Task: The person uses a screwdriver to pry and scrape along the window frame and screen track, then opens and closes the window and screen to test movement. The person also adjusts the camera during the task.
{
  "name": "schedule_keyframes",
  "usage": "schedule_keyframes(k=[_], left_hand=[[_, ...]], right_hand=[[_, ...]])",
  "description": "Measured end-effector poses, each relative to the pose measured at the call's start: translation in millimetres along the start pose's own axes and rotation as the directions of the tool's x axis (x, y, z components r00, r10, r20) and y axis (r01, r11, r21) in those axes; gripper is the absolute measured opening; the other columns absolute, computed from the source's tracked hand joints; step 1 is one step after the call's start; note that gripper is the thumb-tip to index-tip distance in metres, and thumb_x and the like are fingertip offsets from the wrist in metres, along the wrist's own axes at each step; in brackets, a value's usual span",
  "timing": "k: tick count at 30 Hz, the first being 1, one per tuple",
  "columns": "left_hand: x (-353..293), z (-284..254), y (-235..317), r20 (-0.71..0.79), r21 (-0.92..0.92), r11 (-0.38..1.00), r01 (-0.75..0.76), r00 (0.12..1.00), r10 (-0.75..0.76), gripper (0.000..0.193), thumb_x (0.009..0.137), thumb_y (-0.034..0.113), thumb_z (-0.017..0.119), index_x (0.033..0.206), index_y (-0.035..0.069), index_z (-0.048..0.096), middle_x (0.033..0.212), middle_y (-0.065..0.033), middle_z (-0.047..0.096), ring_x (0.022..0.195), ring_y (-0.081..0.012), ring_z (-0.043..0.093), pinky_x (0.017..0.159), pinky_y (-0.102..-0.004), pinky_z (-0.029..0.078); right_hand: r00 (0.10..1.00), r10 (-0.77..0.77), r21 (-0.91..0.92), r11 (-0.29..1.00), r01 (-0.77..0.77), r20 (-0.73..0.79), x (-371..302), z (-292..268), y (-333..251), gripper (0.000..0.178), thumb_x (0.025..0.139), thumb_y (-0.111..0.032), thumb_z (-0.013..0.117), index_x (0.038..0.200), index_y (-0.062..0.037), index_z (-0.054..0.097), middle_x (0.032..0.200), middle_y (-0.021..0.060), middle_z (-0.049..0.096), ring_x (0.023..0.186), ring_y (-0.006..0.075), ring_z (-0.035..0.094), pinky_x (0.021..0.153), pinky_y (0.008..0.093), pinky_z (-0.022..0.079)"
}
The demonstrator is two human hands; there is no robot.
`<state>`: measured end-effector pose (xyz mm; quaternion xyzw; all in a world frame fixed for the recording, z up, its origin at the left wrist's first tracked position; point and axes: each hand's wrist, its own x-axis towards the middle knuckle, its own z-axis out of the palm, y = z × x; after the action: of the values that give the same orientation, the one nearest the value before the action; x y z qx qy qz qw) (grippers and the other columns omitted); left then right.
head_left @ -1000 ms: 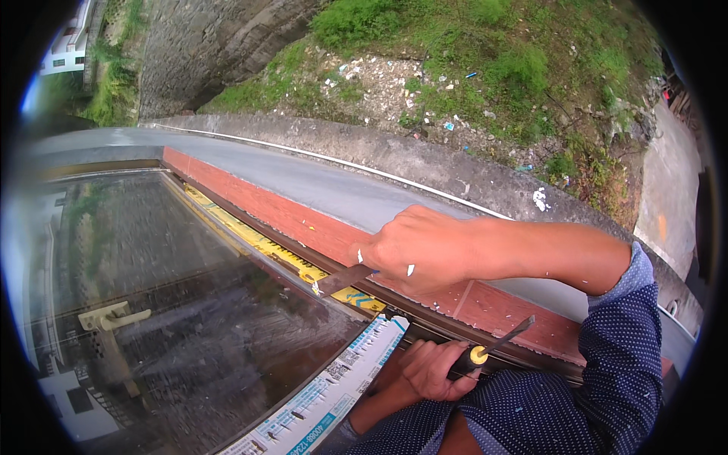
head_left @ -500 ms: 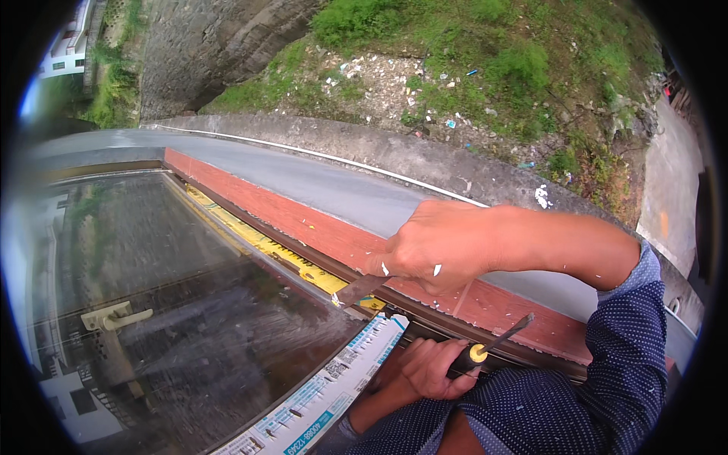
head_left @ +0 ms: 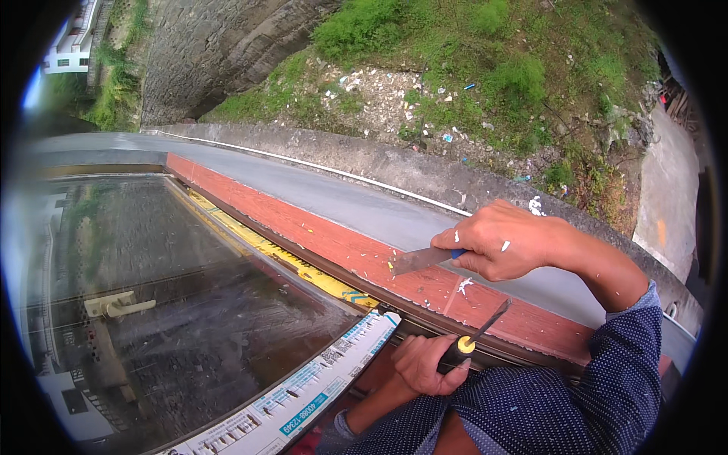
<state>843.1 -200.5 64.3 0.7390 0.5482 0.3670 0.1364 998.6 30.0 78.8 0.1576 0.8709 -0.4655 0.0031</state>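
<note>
My right hand [head_left: 504, 241] is closed around the blue handle of a putty knife [head_left: 417, 260]. The flat metal blade points left, its tip at or just above the red tiled ledge [head_left: 334, 244]. White flecks cling to the back of this hand. Lower down, my left hand [head_left: 425, 366] grips a screwdriver [head_left: 459, 350] with a black handle and yellow collar, its shaft pointing up to the right. Beside the ledge, yellow film [head_left: 303, 274] covers part of the window frame's track. A torn white and blue printed film [head_left: 322, 371] lines the frame near my left hand.
A reflective glass pane [head_left: 189, 303] with a pale handle [head_left: 121, 305] fills the left side. Crumbs and a white scrap [head_left: 464, 285] lie on the ledge. Beyond it run a grey strip [head_left: 303, 182], a white pipe [head_left: 341, 168] and a drop to a littered, grassy slope [head_left: 447, 98].
My right hand has moved right with the putty knife, whose blade went from the yellow film at the frame to the red ledge. A white scrap now shows on the ledge. My left hand shifted slightly.
</note>
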Motion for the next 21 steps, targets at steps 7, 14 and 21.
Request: schedule_keyframes(k=[7, 14, 21], left_hand=[[-1, 7, -2, -0.099, 0.06, 0.997, -0.054, 0.993, 0.06, 0.043, 0.085, 0.029, 0.072, 0.109, -0.005, 0.061, 0.086, -0.0096, 0.069, 0.055, -0.0225, 0.058, 0.051, -0.0342, 0.045], [2, 16, -10, -0.188, 0.092, 0.991, -0.093, 0.976, 0.109, 0.046, 0.084, 0.028, 0.071, 0.108, -0.01, 0.059, 0.081, -0.0144, 0.065, 0.059, -0.027, 0.061, 0.055, -0.036, 0.05], [6, 27, -23, -0.249, -0.004, 0.999, -0.054, 0.967, 0.052, 0.041, 0.081, 0.017, 0.074, 0.112, -0.007, 0.061, 0.081, -0.0145, 0.069, 0.064, -0.0286, 0.068, 0.06, -0.0352, 0.054]], right_hand=[[0.999, 0.05, -0.067, 0.996, -0.05, -0.007, -38, 16, -8, 0.024, 0.09, -0.02, 0.061, 0.112, -0.0076, 0.064, 0.076, 0.0186, 0.066, 0.077, 0.041, 0.066, 0.066, 0.0524, 0.05], [0.903, 0.011, -0.524, 0.811, -0.26, -0.43, -58, 27, -18, 0.023, 0.087, -0.014, 0.065, 0.109, -0.0054, 0.062, 0.079, 0.0149, 0.065, 0.069, 0.0379, 0.066, 0.058, 0.0464, 0.051], [0.86, 0.139, -0.229, 0.932, -0.281, -0.49, -66, 39, -34, 0.022, 0.086, -0.015, 0.068, 0.106, -0.0062, 0.066, 0.083, 0.0187, 0.069, 0.075, 0.0408, 0.066, 0.064, 0.049, 0.052]])
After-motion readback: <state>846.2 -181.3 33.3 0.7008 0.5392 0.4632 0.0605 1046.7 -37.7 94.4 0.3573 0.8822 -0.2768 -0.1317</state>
